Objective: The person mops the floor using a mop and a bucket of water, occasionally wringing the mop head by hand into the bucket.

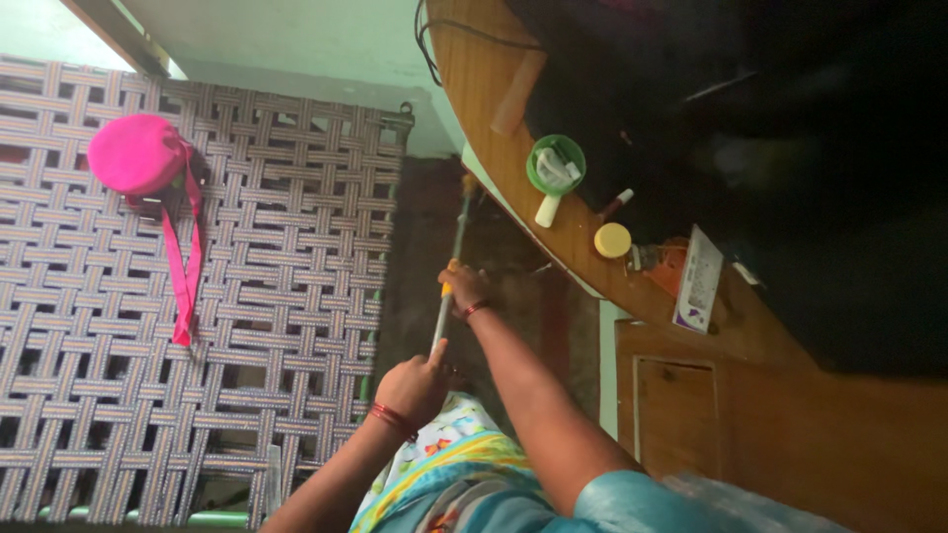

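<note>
I hold a long thin stick point(454, 247), pale with a yellow band, that runs from my hands toward the dark floor near the table's edge. My left hand point(415, 383), with red bangles at the wrist, is closed around the stick's near end. Farther along, my right hand point(464, 291), with a thin red band at the wrist, grips the stick at the yellow part. The stick's far tip point(469, 184) looks bristly, but it is too dim to be sure.
A woven strap cot point(276, 296) fills the left side, with a pink bag point(138, 155) and its strap lying on it. A curved wooden table point(494, 109) carries a green cup point(555, 163), a yellow lid point(612, 240) and a small box point(697, 281). A wooden cabinet point(681, 405) stands below.
</note>
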